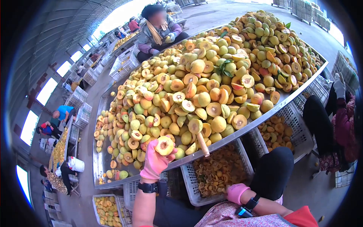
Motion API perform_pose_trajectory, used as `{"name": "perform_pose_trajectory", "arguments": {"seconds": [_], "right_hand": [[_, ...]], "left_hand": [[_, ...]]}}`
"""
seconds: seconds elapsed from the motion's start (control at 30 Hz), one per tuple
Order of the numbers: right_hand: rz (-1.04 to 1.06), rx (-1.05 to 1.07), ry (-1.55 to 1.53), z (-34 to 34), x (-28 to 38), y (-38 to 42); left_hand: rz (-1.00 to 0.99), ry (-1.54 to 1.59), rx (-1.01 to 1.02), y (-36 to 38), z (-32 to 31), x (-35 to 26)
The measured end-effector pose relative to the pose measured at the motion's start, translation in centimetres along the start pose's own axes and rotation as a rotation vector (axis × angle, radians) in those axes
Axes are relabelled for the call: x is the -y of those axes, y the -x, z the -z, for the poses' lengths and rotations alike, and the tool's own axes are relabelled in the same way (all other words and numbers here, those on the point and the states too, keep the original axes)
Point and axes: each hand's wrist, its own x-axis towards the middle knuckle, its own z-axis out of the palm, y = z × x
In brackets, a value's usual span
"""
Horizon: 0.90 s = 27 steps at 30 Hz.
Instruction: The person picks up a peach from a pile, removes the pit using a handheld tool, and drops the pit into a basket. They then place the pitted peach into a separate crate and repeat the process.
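My left hand (157, 159), in a pink glove, is closed round a yellow peach half (165, 145), its cut face and pit hollow turned up. It is above the near edge of a metal-rimmed table (242, 132) heaped with peach halves (196, 94). Beside it, a wooden handle (202, 144) sticks out over the rim; its other end meets a peach piece. My right hand (237, 192), also gloved in pink, is low by my knee, at the edge of a white crate (188, 185) of peach scraps (219, 170). Its fingers look curled, and what they hold is hidden.
Another crate of peach pieces (276, 132) stands under the table at right, and a crate of peaches (107, 210) at lower left. A person (157, 32) sits across the table; another person's sleeve (344, 128) is at right. More workers and crates fill the left background.
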Motion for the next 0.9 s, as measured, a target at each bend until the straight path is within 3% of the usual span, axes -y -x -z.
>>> {"name": "perform_pose_trajectory", "arguments": {"seconds": [0.1,0.2,0.37,0.53,0.7,0.9], "right_hand": [[0.221,-0.611,-0.353,1.5,2.6,0.9],[0.321,-0.798,-0.551,4.9,6.0,3.8],[0.323,-0.683,-0.424,5.4,6.7,3.9],[0.25,-0.672,-0.406,4.3,6.4,2.9],[0.132,-0.577,-0.551,3.8,6.5,2.9],[0.12,-0.608,-0.572,3.2,6.1,2.1]], "left_hand": [[-0.077,0.095,0.008,2.7,-1.6,3.0],[-0.186,0.097,-0.042,5.1,-4.5,8.1],[-0.254,0.03,-0.131,6.7,-7.7,13.6],[-0.297,-0.021,-0.246,6.5,-8.4,15.5],[-0.421,-0.002,-0.256,5.4,-8.8,17.2],[-0.309,0.139,-0.282,4.9,-10.4,17.3]]}}
